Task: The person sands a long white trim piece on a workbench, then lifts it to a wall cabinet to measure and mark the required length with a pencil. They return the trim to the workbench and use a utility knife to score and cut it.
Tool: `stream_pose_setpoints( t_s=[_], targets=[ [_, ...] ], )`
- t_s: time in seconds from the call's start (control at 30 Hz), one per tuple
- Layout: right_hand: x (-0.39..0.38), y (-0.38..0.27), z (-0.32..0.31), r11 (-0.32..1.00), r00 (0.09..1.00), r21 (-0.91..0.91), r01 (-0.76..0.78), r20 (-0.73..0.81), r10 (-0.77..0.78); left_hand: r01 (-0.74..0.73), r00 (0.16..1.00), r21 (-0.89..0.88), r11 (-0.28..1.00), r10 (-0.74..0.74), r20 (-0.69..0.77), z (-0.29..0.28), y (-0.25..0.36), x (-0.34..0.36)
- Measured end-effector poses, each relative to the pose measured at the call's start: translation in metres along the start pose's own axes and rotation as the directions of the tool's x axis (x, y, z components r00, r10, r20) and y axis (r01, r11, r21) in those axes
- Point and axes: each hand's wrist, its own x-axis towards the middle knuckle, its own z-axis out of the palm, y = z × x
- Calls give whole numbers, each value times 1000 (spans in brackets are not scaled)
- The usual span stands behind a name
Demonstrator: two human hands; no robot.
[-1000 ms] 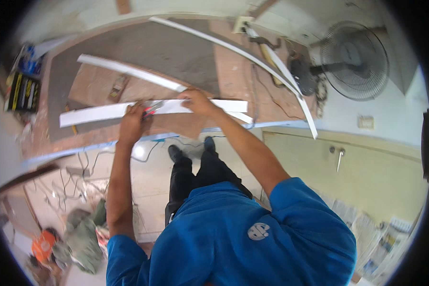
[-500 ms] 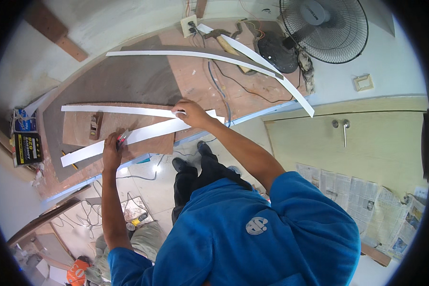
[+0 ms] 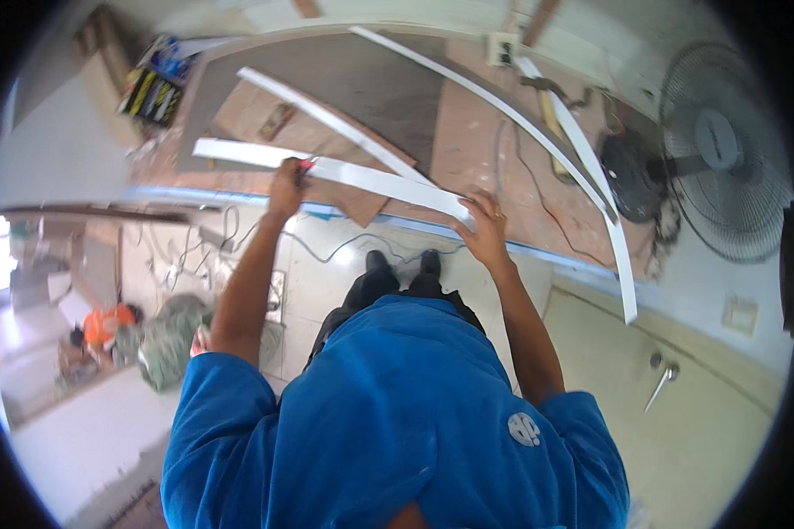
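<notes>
A long white strip [image 3: 375, 181] lies along the front edge of the workbench. My left hand [image 3: 287, 187] is closed around a small red-and-silver tool [image 3: 305, 165], which looks like a utility knife, right at the strip. At the strip's right end, my right hand [image 3: 485, 222] grips it, fingers over the top and thumb at the near edge. A narrower white strip [image 3: 326, 123] slants behind, over a brown plywood piece [image 3: 243, 119]. A wooden hand plane [image 3: 278, 120] rests on that plywood.
Farther back, another long white strip [image 3: 485, 93] curves across the bench and overhangs its right edge. A hammer [image 3: 556, 132], cables and a fan [image 3: 715, 150] stand at the right. Black-and-yellow boxes [image 3: 150, 97] sit at the left end. Cables trail over the floor below.
My view has swung round. The right hand has moved from the narrow strip to the right end of the wide strip. The left hand still has the red tool.
</notes>
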Motion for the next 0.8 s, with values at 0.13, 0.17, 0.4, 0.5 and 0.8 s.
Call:
stream_pose_setpoints(
  t_s=[0.13, 0.17, 0.4, 0.5, 0.8],
  targets=[
    [-9, -18, 7, 989, 985, -131, -72, 144, 91, 124, 987, -152, 981, -138, -85, 14, 55, -81],
    [-8, -19, 12, 987, 983, -144, -64, 164, 87, 114, 982, -139, 984, -133, -131, 16, 60, -106],
    [3, 7, 34, 985, 985, -171, -35, 160, 63, 499, 852, -184, 847, -518, -72, 6, 47, -215],
    [13, 9, 30, 979, 966, -204, -1, 252, 54, 594, 758, -381, 708, -652, -30, 7, 43, -224],
    [1, -45, 39, 973, 959, -226, 54, 282, 12, 472, 622, -861, 190, -764, 173, 28, 27, -118]
  ],
)
